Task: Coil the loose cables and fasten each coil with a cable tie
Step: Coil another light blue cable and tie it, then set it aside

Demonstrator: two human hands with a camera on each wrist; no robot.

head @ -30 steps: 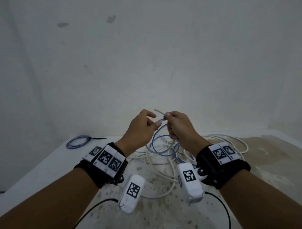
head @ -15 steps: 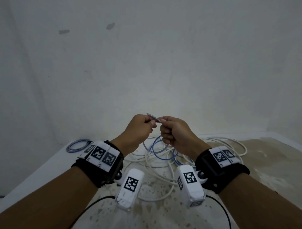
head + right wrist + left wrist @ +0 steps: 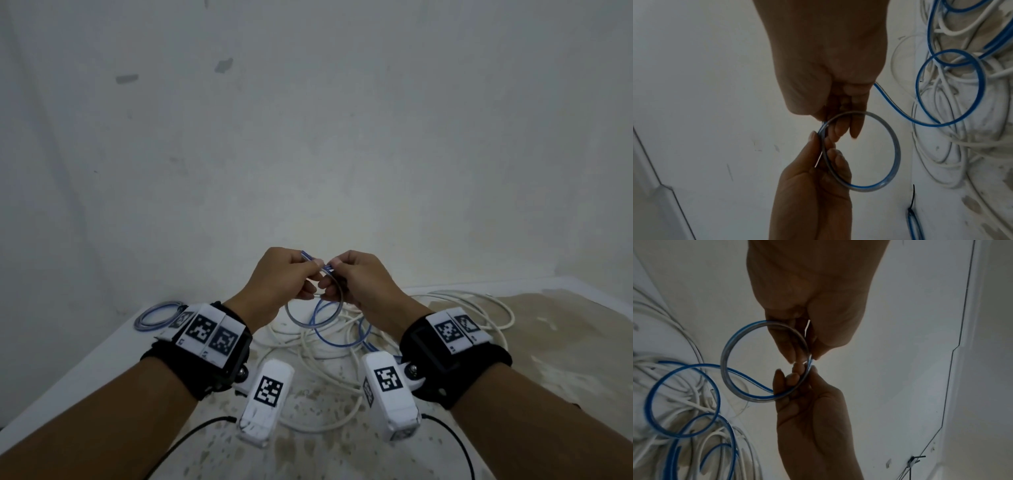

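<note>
Background: a bare pale wall with a few grey marks, meeting a white table whose near and right parts are stained brownish.

Both hands are raised above the table, close together, fingertips almost meeting. The left hand and right hand each pinch the same small loop of blue cable, thumb against forefinger, at the top of the loop. The loop hangs below the fingers, clear of the table.

Left wrist view: the loop is roughly round and made of more than one turn laid side by side (the exact count cannot be told). The fingers of the left hand pass through the loop; those of the right hand close on it from the opposite side. From the loop the blue cable runs down into further loose curls over the heap.

Right wrist view: the same loop is held at one edge, with the tail of the blue cable leaving behind the right hand toward the table.

White cables lie under the hands in a loose tangle, spreading toward the right side of the table, with blue loops lying across them.

A finished blue coil rests flat at the far left of the table, well apart from the heap. In the right wrist view it is bound by a black cable tie whose tail sticks up.

Each wrist carries a black strap with square printed markers and a white camera block.
</note>
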